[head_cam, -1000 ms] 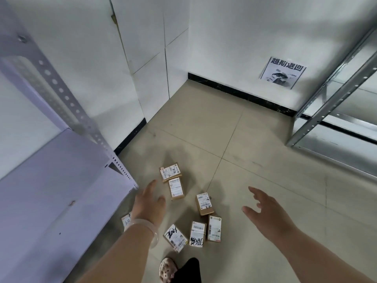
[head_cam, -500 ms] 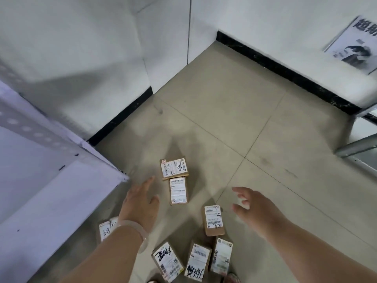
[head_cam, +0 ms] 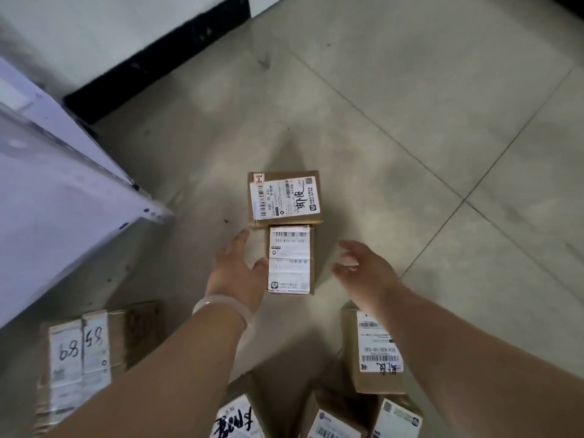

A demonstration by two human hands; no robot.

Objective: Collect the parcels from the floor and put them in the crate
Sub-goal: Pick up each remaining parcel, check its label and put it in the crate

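- Narrow parcel (head_cam: 290, 259) flat on floor (head_cam: 410, 137), label up, butted against wider parcel (head_cam: 284, 197).
- Flanked by left hand (head_cam: 235, 275), thumb at its edge, and right hand (head_cam: 363, 273); fingers spread, empty, probably for a two-sided lift.
- No crate in view.

A pale lilac metal shelf (head_cam: 63, 216) stands at the left, with its corner pointing to the right. Far behind it, a white wall (head_cam: 79, 33) ends in a black baseboard (head_cam: 151, 61). Grey floor tiles (head_cam: 410, 121) have thin dark joints (head_cam: 464, 200) crossing at the right.
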